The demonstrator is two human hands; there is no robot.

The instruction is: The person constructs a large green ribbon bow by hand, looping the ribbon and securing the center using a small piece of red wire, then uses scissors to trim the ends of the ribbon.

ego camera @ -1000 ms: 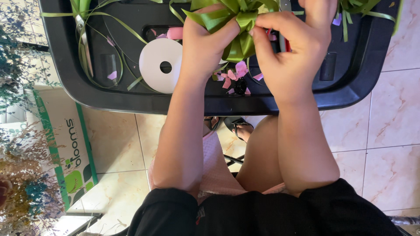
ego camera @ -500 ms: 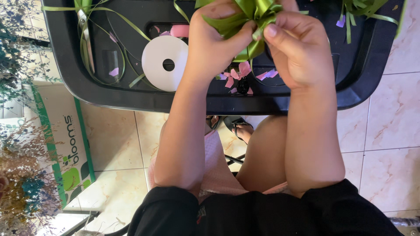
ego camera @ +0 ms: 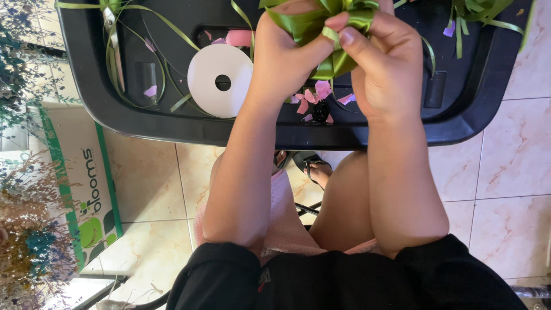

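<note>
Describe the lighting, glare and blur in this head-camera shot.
Head view: bright daylight, soft shadows; the floor tiles shine with glare at lower left; both hands, left hand and right hand, and the green ribbon bow are sharp; the dried flowers at the left edge look softer.

My sleeves (ego camera: 321, 281) are black and end above the elbows, leaving both forearms bare. Pale pink shorts (ego camera: 281, 224) cover my lap below my fingers (ego camera: 344, 37). A dark sandal (ego camera: 313, 169) is on my foot, and my nails are short and unpainted.
</note>
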